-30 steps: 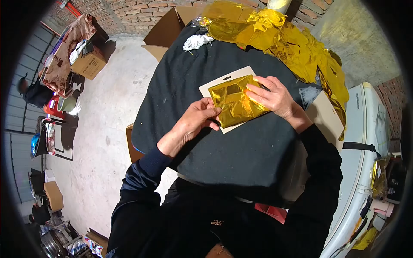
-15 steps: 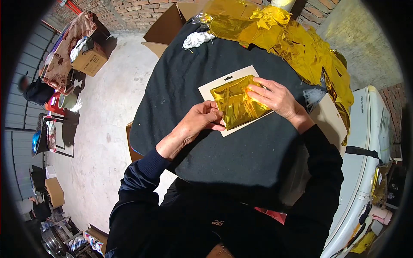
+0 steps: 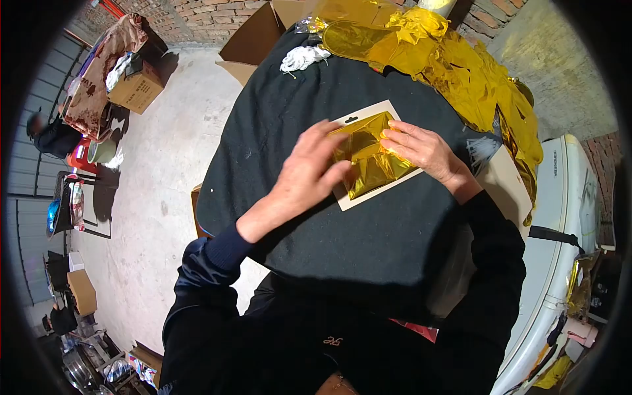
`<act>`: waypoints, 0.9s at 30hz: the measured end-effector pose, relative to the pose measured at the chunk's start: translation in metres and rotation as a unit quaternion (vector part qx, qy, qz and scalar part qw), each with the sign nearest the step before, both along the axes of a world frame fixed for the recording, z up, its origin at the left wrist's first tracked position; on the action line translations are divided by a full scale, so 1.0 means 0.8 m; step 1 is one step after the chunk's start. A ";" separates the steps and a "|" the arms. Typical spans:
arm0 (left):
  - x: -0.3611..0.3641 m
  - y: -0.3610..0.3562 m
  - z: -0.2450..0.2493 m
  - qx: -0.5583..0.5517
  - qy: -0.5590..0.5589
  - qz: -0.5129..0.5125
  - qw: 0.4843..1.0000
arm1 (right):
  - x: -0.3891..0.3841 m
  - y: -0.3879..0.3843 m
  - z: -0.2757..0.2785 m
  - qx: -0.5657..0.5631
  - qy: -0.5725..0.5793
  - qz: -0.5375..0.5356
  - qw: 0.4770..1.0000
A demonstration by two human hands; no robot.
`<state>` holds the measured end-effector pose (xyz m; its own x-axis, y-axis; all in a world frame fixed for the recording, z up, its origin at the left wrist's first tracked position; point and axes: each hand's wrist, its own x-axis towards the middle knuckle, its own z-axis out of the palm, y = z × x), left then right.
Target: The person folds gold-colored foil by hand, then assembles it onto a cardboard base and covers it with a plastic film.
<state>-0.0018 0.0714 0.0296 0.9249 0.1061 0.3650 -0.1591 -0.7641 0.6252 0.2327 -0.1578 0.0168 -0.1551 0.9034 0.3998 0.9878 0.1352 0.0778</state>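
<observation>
On the dark cloth-covered table (image 3: 316, 240) lies a beige card (image 3: 343, 201) with a hanging slot at its top edge. A folded packet of shiny gold foil (image 3: 376, 168) rests on it, covering most of the card. My right hand (image 3: 424, 153) lies over the foil's right side, fingers stretched out and fingertips pressing on its upper right part; its thumb is mostly hidden. My left hand (image 3: 306, 172) is at the packet's left edge, thumb and fingers apart, the fingers blurred by motion and overlapping the foil's upper left corner.
A heap of gold foil pieces (image 3: 454, 72) spreads along the table's far right edge. A white string bundle (image 3: 304, 58) lies at the far left. More beige cards (image 3: 507, 184) and clear strips (image 3: 482, 150) are at right. An open cardboard box (image 3: 253, 43) stands behind; a person (image 3: 49, 135) is far left.
My left hand has let go of the packet's lower left edge and moved up, its fingers spreading. My right hand stays on the foil, nearly unmoved.
</observation>
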 end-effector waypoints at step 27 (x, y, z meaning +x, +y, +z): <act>0.062 -0.041 -0.072 0.306 0.043 -0.047 0.950 | -0.054 0.050 -0.016 -0.036 0.072 -0.147 0.986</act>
<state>0.0481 0.0386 -0.0278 0.9493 -0.1851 0.2540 -0.2121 -0.9737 0.0831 0.1893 -0.1178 0.0038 0.1711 0.9275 0.3325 0.9852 -0.1580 -0.0663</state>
